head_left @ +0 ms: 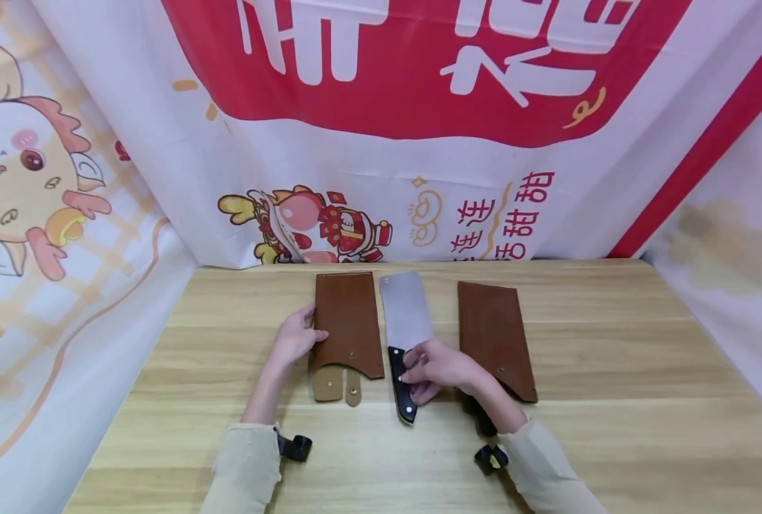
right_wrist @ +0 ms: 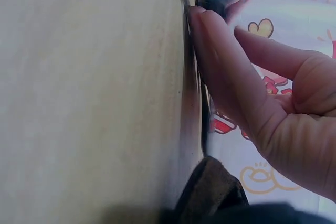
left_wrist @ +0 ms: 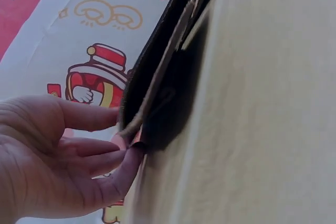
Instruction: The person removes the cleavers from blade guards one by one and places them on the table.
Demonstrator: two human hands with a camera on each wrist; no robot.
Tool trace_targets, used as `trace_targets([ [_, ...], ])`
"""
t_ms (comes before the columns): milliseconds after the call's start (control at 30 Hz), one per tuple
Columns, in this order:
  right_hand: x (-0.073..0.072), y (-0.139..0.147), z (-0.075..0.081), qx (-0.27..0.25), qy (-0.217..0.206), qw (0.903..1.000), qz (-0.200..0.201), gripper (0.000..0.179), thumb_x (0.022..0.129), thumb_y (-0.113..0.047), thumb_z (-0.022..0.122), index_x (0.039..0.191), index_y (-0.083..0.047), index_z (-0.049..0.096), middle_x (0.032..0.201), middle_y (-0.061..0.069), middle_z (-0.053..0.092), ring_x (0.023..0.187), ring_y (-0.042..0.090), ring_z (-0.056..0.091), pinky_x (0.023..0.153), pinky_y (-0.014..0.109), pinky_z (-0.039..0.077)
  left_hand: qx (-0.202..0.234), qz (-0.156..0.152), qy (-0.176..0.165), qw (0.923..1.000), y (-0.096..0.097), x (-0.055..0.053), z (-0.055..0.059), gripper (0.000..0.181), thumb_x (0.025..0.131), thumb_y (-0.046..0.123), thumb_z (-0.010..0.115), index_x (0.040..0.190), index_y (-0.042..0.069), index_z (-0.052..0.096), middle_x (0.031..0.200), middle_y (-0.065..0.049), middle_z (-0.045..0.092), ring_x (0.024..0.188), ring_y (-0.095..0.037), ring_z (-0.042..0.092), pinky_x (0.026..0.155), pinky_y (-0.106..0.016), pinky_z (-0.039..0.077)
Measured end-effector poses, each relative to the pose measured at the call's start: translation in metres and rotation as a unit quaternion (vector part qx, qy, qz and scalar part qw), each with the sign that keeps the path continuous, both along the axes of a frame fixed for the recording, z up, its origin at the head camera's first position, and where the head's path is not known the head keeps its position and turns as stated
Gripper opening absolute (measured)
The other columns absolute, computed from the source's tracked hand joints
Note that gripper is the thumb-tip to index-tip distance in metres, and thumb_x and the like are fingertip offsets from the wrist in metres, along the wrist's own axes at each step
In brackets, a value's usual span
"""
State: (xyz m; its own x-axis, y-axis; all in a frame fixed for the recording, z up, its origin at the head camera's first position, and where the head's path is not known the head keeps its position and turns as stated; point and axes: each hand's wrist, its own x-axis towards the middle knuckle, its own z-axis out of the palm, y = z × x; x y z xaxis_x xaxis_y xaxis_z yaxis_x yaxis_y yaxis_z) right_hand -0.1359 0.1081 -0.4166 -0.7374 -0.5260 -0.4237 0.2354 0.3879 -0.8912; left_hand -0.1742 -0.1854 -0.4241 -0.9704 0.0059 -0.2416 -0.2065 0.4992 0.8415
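Observation:
My left hand [head_left: 295, 334] pinches the left edge of a brown leather knife sheath [head_left: 349, 314]. The sheath's mouth faces me, with two tan snap tabs [head_left: 327, 383] sticking out below it. In the left wrist view, thumb and fingers of the left hand [left_wrist: 68, 156] hold the edge of the sheath [left_wrist: 157, 77], which is lifted off the table there. Just right of this sheath lies a cleaver [head_left: 407, 307], its broad blade pointing away from me. My right hand [head_left: 437, 368] holds the cleaver's black riveted handle [head_left: 402, 389], partly covering it.
A second brown sheath [head_left: 493, 328] lies to the right, partly under my right wrist, with a dark handle-like end [head_left: 484, 421] showing below it. The wooden table [head_left: 612, 371] meets a printed cloth [head_left: 432, 200] at the back. Straps with black mounts sit on both wrists.

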Motion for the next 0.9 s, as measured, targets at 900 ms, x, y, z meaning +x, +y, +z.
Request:
trace_targets([
  [900, 0.017, 0.104, 0.027, -0.021, 0.08, 0.9916, -0.1, 0.04, 0.108, -0.02, 0.056, 0.121, 0.018, 0.058, 0.088, 0.021, 0.072, 0.076, 0.027, 0.073, 0.073, 0.042, 0.064, -0.047, -0.055, 0.038, 0.9967, 0.076, -0.004, 0.036, 0.06, 0.107, 0.031, 0.053, 0.156, -0.001, 0.039, 0.156, -0.028, 0.042, 0.14, -0.044, 0.046, 0.115, -0.057, 0.039],
])
